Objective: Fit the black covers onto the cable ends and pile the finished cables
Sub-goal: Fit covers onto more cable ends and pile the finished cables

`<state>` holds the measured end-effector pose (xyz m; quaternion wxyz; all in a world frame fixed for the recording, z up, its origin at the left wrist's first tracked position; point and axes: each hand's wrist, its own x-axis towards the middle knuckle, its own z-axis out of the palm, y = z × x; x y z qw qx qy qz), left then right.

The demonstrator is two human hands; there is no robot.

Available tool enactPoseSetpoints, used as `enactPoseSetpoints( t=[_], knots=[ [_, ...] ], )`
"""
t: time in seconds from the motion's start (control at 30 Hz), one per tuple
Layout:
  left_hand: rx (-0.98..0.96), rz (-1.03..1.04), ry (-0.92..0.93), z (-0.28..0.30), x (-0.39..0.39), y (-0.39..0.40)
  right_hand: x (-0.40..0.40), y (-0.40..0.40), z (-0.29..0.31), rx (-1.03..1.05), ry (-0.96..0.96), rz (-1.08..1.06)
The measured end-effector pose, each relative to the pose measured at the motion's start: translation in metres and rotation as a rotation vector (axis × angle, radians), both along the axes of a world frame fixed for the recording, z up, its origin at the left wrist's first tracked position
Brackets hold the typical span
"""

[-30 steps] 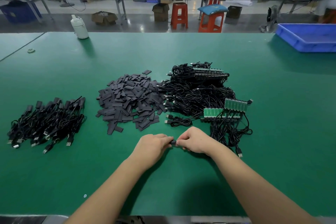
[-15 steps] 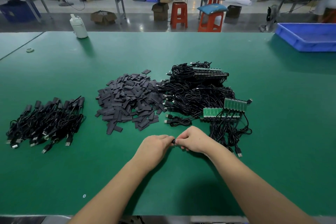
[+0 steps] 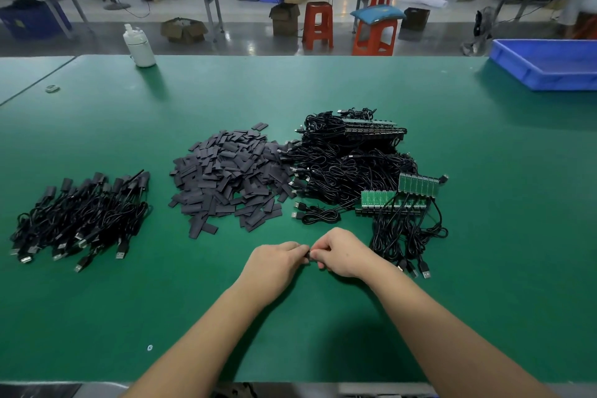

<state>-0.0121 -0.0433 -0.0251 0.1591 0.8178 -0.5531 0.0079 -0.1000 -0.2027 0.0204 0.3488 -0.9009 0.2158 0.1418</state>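
Note:
My left hand (image 3: 277, 263) and my right hand (image 3: 342, 252) meet knuckle to knuckle low over the green mat, pinching a small black piece (image 3: 307, 256) between their fingertips; most of it is hidden by the fingers. A heap of flat black covers (image 3: 226, 174) lies just beyond the hands. To its right sits a tangle of black cables (image 3: 352, 165) with small green boards (image 3: 416, 186) on their ends. A pile of cables with covers fitted (image 3: 80, 220) lies far left.
A white bottle (image 3: 139, 45) stands at the table's far left edge, and a blue bin (image 3: 549, 64) at the far right. A loose coiled cable (image 3: 318, 213) lies just beyond my hands. Stools and benches stand past the table.
Both hands have stayed together at the same spot, with only slight shifts of the fingers on the small black piece.

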Motion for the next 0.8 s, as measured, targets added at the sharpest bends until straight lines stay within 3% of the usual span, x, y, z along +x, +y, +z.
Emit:
enactPoseSetpoints(
  t=[0.4, 0.53, 0.6, 0.7, 0.8],
  knots=[
    [0.033, -0.026, -0.062, 0.000, 0.001, -0.001, 0.000, 0.003, 0.001, 0.000, -0.053, -0.023],
    [-0.063, -0.027, -0.059, 0.001, 0.000, -0.001, -0.001, 0.004, -0.003, 0.043, -0.048, -0.055],
    [-0.222, 0.119, 0.164, 0.005, -0.001, -0.003, -0.003, 0.004, -0.003, 0.106, -0.080, -0.093],
    [-0.421, 0.428, 0.796, 0.016, -0.005, -0.008, -0.002, 0.005, -0.005, 0.348, -0.240, -0.288],
    [-0.522, 0.448, 1.229, 0.020, -0.007, -0.013, 0.001, 0.010, -0.007, 0.570, -0.384, -0.410]
  ],
)
